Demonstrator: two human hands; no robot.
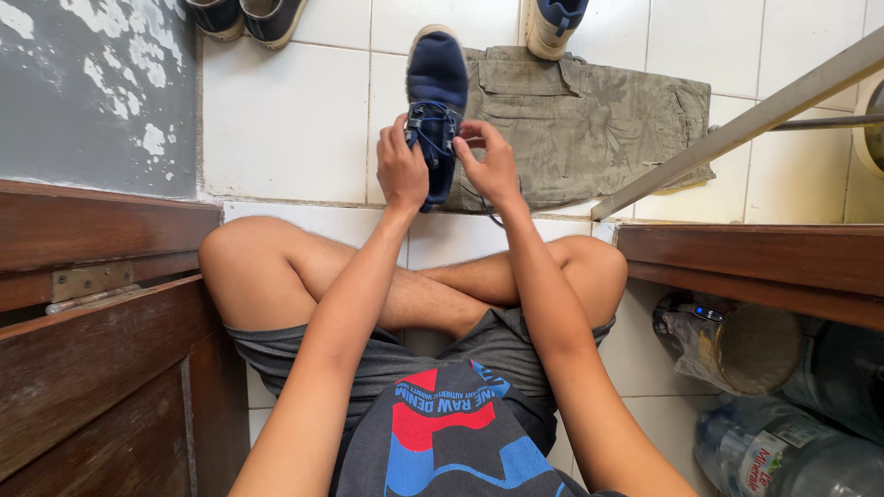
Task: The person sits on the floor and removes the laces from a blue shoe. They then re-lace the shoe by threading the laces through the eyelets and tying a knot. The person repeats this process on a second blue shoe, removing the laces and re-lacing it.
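Blue was the shoe [436, 101], held up over the white tile floor [285, 120]. From the head camera, the left hand [401, 170] gripped its left side. The right hand [490, 166] pinched the laces [431, 124] on the other side. Green shorts [589, 124] lay flat just behind. Another shoe [552, 23] sat on their top edge. Big water bottles [783, 451] lay near the right knee.

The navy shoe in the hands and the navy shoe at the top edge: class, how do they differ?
The held shoe is lifted by the left hand and right hand, fully visible, laces showing. The top-edge shoe lies on the tiled floor, cut off by the frame. Both are navy with pale soles.
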